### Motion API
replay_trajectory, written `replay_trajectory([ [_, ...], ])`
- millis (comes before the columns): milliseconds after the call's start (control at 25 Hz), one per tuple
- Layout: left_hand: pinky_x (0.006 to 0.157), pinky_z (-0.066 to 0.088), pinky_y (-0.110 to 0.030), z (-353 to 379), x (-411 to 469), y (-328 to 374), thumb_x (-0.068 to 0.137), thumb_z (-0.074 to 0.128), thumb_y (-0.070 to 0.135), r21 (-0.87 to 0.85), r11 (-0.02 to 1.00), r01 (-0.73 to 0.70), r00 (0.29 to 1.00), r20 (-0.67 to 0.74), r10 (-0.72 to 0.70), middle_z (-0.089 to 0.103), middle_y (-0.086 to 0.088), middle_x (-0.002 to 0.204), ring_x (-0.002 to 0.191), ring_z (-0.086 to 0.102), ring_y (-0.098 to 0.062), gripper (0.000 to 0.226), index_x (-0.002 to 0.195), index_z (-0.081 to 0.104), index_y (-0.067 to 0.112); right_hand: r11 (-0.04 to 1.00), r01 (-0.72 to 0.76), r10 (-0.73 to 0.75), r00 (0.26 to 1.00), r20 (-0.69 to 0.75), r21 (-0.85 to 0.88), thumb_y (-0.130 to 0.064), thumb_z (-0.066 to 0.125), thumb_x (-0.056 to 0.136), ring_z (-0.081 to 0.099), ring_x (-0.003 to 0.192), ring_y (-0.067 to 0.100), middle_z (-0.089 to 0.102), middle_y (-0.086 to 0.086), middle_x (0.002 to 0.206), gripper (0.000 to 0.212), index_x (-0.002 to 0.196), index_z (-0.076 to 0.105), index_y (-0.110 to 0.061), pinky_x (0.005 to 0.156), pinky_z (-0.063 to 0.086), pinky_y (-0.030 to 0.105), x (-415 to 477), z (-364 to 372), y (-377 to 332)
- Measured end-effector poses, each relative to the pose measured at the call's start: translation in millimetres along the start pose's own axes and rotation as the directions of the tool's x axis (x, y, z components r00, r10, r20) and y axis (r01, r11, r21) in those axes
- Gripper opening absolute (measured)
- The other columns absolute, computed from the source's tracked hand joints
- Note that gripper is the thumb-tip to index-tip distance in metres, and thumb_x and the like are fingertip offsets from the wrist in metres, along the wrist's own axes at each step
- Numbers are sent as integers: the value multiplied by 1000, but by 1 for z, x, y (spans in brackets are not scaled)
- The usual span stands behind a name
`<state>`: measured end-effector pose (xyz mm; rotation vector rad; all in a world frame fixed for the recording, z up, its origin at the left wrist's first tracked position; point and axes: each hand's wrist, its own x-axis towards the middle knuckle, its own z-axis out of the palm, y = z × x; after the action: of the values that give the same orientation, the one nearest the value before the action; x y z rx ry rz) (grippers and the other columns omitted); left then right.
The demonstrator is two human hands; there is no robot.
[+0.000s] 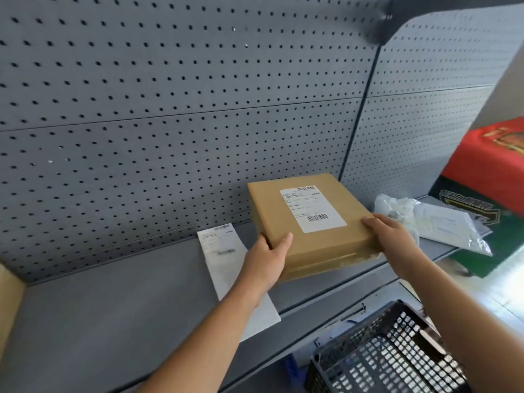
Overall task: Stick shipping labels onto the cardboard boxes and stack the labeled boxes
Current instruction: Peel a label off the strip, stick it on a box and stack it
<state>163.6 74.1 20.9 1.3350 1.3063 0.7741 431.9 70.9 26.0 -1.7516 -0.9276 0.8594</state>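
Now 2 hands (bare) grip 1 box (309,222).

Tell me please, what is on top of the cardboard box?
A white shipping label with barcodes lies flat on top of the cardboard box. The left hand and right hand grip its near corners. What lies underneath the box is hidden.

wall: grey pegboard (170,109) | furniture: grey metal shelf (113,321) | right: pale floor (507,296), daylight
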Motion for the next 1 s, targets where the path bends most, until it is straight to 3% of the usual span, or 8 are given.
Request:
replay_trajectory([
  [120,95,48,-34,26,21,6,95,51,61,57,998,-7,1000,-5,7,65,6,129,115,61,-17,56,139,52,26,1000,-25,26,999,-22,10,-38,58,94,57,108,24,65,-3,108,10,91,67,-33,105,43,45,21,-20,10],
  [320,87,45,-30,55,45,3,95,50,61,78,996,49,998,26,-51,64,3,129,105,58,-15,59,140,50,24,999,-51,52,998,-25,11,-36,58,95,57,108,25,64,-5,107,8,98,65,-33,105,43,44,48,-36,26],
  [560,84,43,-25,69,55,-13,96,54,56,80,989,126,992,9,-127,65,3,125,97,58,-12,53,135,52,20,995,-85,87,996,25,-52,-40,59,93,61,110,27,67,4,119,35,125,66,-25,106,45,46,75,-32,48],
  [720,84,45,-23,72,55,-22,95,57,54,89,988,124,992,3,-125,66,2,128,97,59,-11,55,137,49,19,993,-87,91,995,50,-79,-39,58,94,62,107,24,68,4,116,29,119,67,-28,102,46,44,77,-30,57],
  [880,91,43,-24,66,50,-18,95,54,57,148,982,119,992,19,-123,59,0,139,121,59,-18,70,150,38,16,989,-58,63,998,30,-133,-33,58,97,58,108,22,64,3,122,32,127,61,-24,91,43,36,71,-29,45],
  [1000,108,38,-33,45,46,-5,97,51,57,282,959,9,997,-73,13,44,-5,156,140,45,-22,77,157,27,14,957,74,-88,995,-38,-281,-27,57,98,53,111,19,59,7,130,37,134,57,-18,87,40,33,66,-24,28],
])
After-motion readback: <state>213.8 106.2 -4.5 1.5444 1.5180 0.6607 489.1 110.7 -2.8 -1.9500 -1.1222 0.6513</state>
